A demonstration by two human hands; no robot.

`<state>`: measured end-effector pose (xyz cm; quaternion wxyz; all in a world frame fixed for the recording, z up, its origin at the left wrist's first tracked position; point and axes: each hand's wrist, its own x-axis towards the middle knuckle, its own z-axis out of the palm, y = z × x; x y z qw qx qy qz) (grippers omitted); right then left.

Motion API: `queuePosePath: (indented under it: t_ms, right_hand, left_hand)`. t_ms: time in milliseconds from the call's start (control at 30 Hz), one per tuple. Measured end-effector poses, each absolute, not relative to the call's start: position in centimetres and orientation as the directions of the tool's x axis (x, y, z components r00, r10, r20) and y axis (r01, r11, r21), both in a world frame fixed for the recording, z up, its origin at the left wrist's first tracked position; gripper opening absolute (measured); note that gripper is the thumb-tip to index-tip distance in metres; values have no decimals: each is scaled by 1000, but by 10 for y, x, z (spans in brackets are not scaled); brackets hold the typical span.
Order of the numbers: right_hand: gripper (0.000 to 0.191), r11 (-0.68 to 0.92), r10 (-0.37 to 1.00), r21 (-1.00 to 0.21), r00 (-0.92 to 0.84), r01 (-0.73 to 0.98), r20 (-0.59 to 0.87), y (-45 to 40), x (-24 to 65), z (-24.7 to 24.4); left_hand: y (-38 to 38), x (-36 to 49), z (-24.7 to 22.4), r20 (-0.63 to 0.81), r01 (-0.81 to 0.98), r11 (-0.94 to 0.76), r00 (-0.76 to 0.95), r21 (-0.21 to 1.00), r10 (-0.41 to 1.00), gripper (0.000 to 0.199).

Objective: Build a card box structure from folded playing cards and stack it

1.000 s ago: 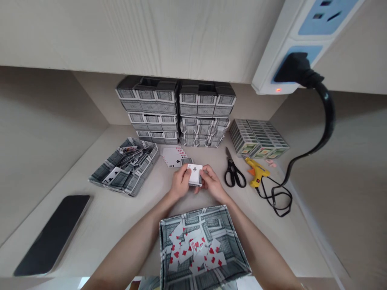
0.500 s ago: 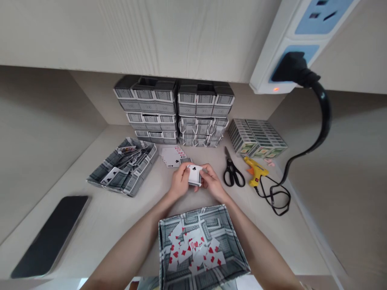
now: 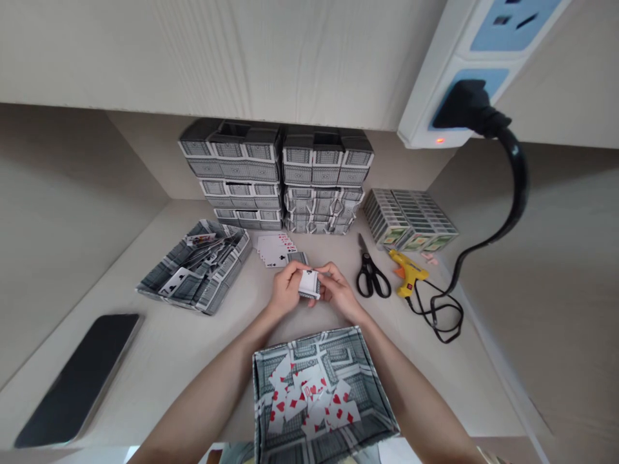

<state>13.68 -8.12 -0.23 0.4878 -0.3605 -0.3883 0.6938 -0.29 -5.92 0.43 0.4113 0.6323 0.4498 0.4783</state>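
Between my left hand point(image 3: 285, 290) and my right hand point(image 3: 338, 293) is a playing card point(image 3: 309, 283), bent over so that its white face and patterned back both show. Both sets of fingers are closed on its edges. Just beyond my hands lies a fan of playing cards point(image 3: 275, 248), with an ace of clubs at its near end and a face-down card point(image 3: 297, 258) beside it. Nearest my body, between my forearms, stands a box made of cards point(image 3: 382, 393) with cut red-suit card pieces point(image 3: 314, 399) inside.
At the left, a card-made tray point(image 3: 213, 299) holds loose cards, and a black phone point(image 3: 80, 380) lies nearer. Stacked card boxes point(image 3: 324, 167) stand behind. To the right are scissors point(image 3: 370, 274), a yellow glue gun point(image 3: 409, 274) with its cable, card packs point(image 3: 411, 219) and a power strip point(image 3: 435, 109).
The card's upper edge has been folded down further between my fingers, so less of its printed club face shows. My hands have stayed in nearly the same place.
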Motion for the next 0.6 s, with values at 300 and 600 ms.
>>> queuePosePath:
  t_ms: [300, 600]
  right_hand:
    - [19, -280, 934, -826, -338, -489, -116, -83, 138, 5]
    - [38, -467, 821, -816, -509, -340, -257, -83, 139, 10]
  left_hand:
    - [-60, -3, 6, 231, 136, -248, 129, 959, 964, 19]
    - [-64, -6, 8, 166, 8, -175, 272, 985, 948, 18]
